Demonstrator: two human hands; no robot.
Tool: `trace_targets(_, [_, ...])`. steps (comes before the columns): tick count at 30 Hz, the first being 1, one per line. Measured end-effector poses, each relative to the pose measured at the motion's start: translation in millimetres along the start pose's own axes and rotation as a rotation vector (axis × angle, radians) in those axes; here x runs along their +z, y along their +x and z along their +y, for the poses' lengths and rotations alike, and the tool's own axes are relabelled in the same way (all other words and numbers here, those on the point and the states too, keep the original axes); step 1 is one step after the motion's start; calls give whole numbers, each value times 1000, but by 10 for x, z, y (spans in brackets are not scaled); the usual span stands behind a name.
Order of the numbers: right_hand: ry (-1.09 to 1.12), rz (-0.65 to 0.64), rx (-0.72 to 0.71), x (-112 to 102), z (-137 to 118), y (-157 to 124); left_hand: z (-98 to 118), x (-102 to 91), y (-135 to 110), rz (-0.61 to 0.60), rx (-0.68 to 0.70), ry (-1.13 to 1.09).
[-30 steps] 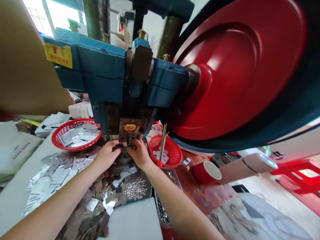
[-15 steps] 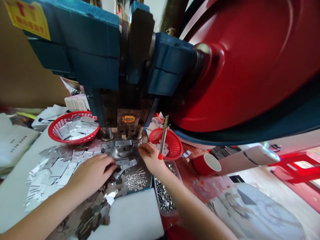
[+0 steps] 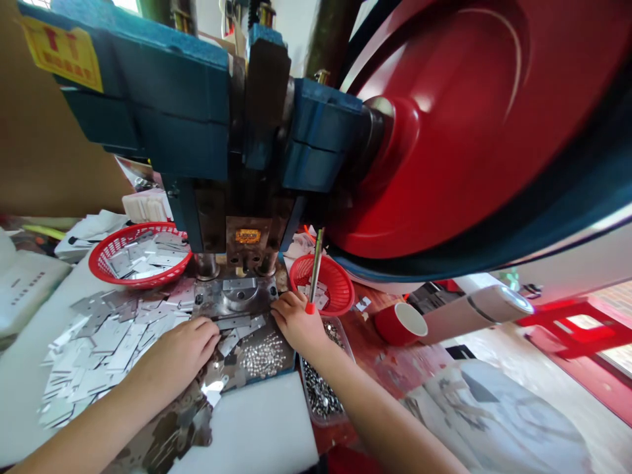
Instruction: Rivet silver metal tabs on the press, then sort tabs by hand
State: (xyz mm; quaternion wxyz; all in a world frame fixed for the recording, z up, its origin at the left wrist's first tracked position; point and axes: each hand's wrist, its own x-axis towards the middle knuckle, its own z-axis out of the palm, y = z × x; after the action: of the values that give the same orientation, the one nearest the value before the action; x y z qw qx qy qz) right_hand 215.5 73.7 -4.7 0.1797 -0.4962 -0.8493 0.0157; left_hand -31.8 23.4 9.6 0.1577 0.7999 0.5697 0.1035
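Observation:
My left hand rests knuckles-up on the loose metal plates just left of the press bed, fingers curled down onto a plate near the tray's edge. My right hand lies in front of the round die, its fingers bent and pressed together at the right edge of the bed; what they pinch is hidden. A small plate sits on the die under the blue press head. A tray of tiny silver rivets lies between my hands.
A big red flywheel fills the right. Red baskets of plates stand at left and right, with a red-tipped rod hanging by the right one. A clear tub of rivets, a red cup and white foam lie nearby.
Both hands have drawn back from under the press head. The left moved down onto the loose plates; the right slid to the bed's right edge. A plate now sits on the die.

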Motion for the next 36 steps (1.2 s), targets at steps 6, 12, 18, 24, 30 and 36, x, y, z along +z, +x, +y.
trace_targets(6, [94, 100, -47, -31, -107, 132, -26, 30, -43, 62, -150, -221])
trace_targets(12, [195, 140, 84, -22, -374, 639, -30, -18, -72, 180, -122, -294])
trace_targets(18, [110, 107, 27, -10, -439, 708, -73, -190, -25, 128, -325, -430])
trace_targets(24, [43, 112, -140, -155, -437, 562, -107, -263, 306, 307, -287, -599])
trace_targets(30, [48, 90, -172, -173, -425, 558, 4, -333, 570, 329, -333, -606])
trace_targets(36, [66, 84, -190, -211, -411, 533, -24, -307, 637, 338, -341, -599])
